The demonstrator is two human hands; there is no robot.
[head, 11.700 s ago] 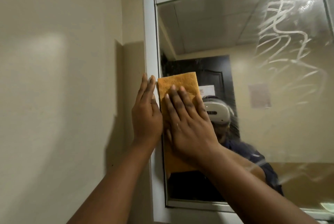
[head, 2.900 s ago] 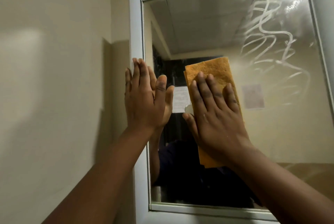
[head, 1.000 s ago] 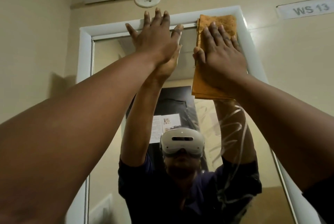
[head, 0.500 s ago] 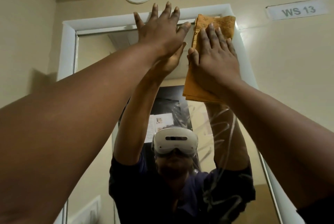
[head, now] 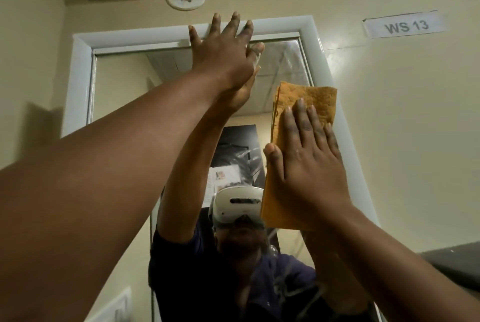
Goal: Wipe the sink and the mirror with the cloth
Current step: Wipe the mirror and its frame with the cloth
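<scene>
The folded orange cloth [head: 298,140] lies flat against the right side of the mirror [head: 124,83], beneath the right hand [head: 309,166], its upper part showing above the fingertips [head: 300,103] and its lower edge below the palm on the left. The right hand's fingers are straight and close together, pressing the cloth to the glass rather than gripping it, thumb out to the left. The cloth's long axis runs up and down the mirror, tilted slightly, its top edge just touching the white frame [head: 80,83] on the right. The left hand [head: 223,54] is spread flat, fingers straight and apart, holding nothing, its fingertips over the frame's top rail. A label [head: 405,27] reading WS 13 sits on the wall, far right.
</scene>
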